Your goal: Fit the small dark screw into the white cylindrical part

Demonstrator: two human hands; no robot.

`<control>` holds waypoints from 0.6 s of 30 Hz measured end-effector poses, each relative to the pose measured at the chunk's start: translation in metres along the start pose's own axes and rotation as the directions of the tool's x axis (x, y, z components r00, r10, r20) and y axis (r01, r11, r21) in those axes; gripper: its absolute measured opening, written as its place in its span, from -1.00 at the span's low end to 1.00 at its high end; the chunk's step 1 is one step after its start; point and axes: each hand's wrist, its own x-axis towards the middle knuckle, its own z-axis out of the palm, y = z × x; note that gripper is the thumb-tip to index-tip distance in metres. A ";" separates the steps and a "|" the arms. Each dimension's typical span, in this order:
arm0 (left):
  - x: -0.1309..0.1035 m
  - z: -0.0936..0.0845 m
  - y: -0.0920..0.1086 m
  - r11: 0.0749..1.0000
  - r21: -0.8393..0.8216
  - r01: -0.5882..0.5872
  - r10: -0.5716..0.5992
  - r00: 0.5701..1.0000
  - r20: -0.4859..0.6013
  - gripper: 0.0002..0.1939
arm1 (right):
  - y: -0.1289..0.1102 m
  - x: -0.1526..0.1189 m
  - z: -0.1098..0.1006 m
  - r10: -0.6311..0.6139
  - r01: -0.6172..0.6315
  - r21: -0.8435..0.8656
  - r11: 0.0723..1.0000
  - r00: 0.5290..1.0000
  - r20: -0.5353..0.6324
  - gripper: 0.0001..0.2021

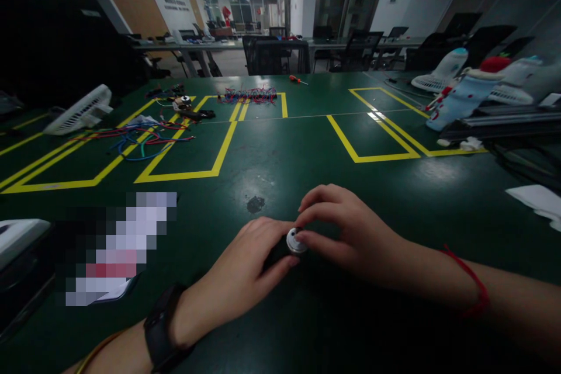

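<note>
A small round silver piece (pixel 295 242) with a dark hole in its top is between my two hands, low over the green table. My left hand (pixel 249 263) grips its left side between thumb and fingertips; a black band is on that wrist. From the right, the thumb and fingertips of my right hand (pixel 346 231) pinch at its top. The fingers partly cover the piece, so its lower part is hidden and I cannot tell whether it rests on the table.
Yellow tape (pixel 184 176) marks rectangles on the table (pixel 280 158). Loose red and blue wires (pixel 149 140) lie at left, and a wire bundle (pixel 249 95) and orange screwdriver (pixel 297 79) farther back. White fans and a snowman figure (pixel 460 96) stand at right. A blurred-out object (pixel 127 245) lies left.
</note>
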 end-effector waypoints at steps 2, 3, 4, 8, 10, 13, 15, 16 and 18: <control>0.000 0.000 0.000 1.000 0.002 -0.002 0.002 1.000 0.003 -0.64 | 0.001 -0.002 0.000 -0.010 0.010 -0.004 1.000 1.000 -0.005 -0.89; 0.000 0.000 0.000 1.000 0.002 -0.003 0.003 1.000 0.004 -0.64 | 0.001 -0.003 -0.001 -0.020 0.020 -0.008 1.000 1.000 -0.008 -0.89; 0.000 0.000 0.000 1.000 0.003 -0.003 0.003 1.000 0.005 -0.63 | 0.001 -0.003 -0.001 -0.031 0.031 -0.018 0.999 1.000 -0.007 -0.88; 0.000 0.001 0.000 1.000 0.003 -0.006 0.006 1.000 0.005 -0.65 | -0.003 -0.003 -0.002 -0.051 0.053 -0.082 0.995 0.999 0.016 -0.87; 0.000 0.001 0.000 1.000 0.000 -0.014 0.014 1.000 0.001 -0.67 | -0.007 -0.001 -0.004 -0.049 0.053 -0.092 0.994 0.998 0.042 -0.86; 0.001 0.000 0.000 1.000 -0.002 -0.012 0.012 1.000 -0.008 -0.66 | -0.008 -0.002 -0.008 -0.014 0.013 0.037 0.999 0.999 0.037 -0.81; 0.001 0.000 0.001 1.000 -0.001 0.000 0.000 1.000 -0.006 -0.65 | -0.003 -0.007 -0.012 0.059 -0.059 0.185 0.981 0.998 0.010 -0.80; 0.001 0.000 0.001 1.000 -0.001 0.003 -0.003 1.000 -0.001 -0.65 | 0.001 -0.010 -0.014 0.112 -0.110 0.247 0.963 0.994 0.006 -0.81; 0.002 -0.001 0.002 1.000 0.001 0.004 -0.004 1.000 0.011 -0.64 | 0.012 -0.019 -0.015 0.235 -0.228 0.341 0.912 0.972 0.020 -0.86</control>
